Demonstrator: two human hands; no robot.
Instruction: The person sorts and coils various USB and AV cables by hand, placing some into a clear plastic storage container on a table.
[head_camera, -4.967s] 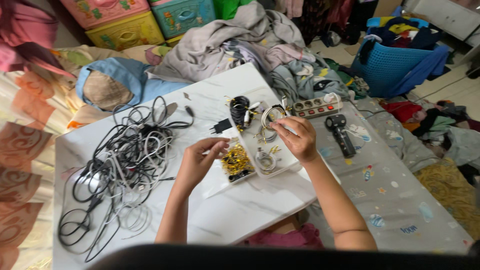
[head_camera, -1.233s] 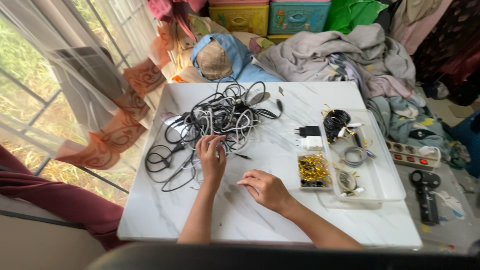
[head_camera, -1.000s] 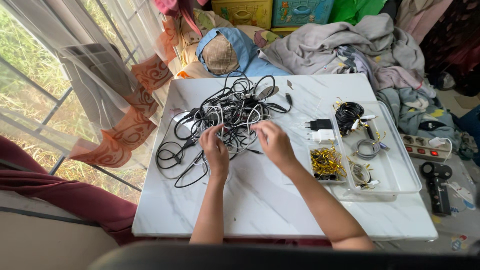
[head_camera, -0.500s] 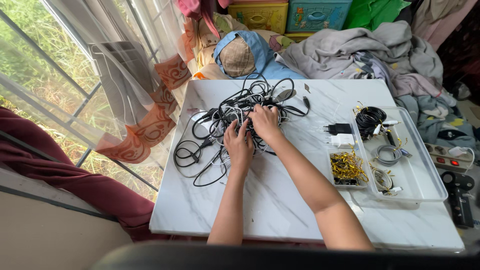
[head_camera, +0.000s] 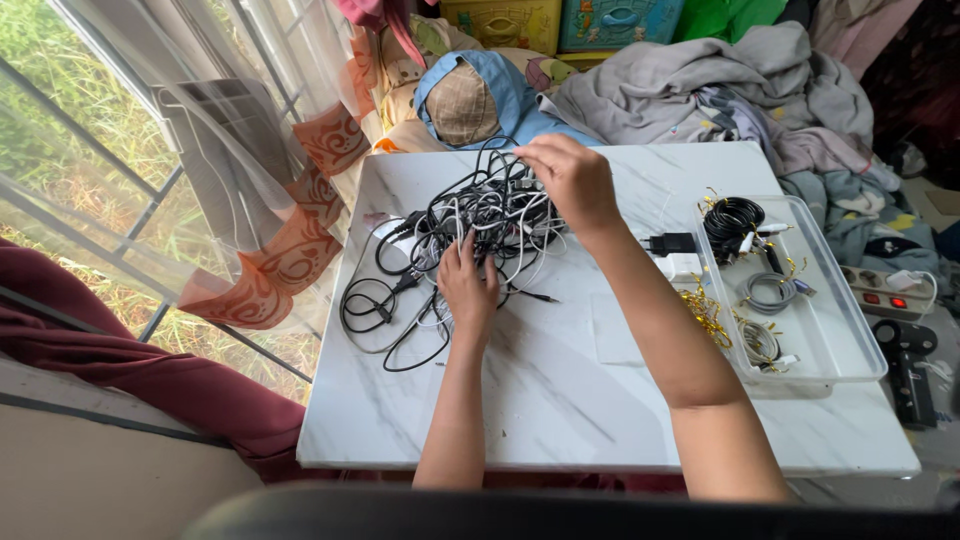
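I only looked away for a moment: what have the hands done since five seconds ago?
Both hands left the clear tray for the tangled cables. The left hand presses the pile's near side; the right hand has reached its far edge, pinching a cable. The coiled cables in the tray and the chargers stayed put.

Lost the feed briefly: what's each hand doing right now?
Left hand: fingers pressed into the tangled cables, grip unclear.
Right hand: closed, pinching a cable at the tangle's top.

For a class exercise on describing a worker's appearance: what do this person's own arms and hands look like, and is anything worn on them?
Both forearms are bare to the bottom of the picture, with no sleeves visible. The left hand and the right hand wear no gloves. No watch, bracelet or ring shows on either wrist or hand from this head view, and no markings can be made out.
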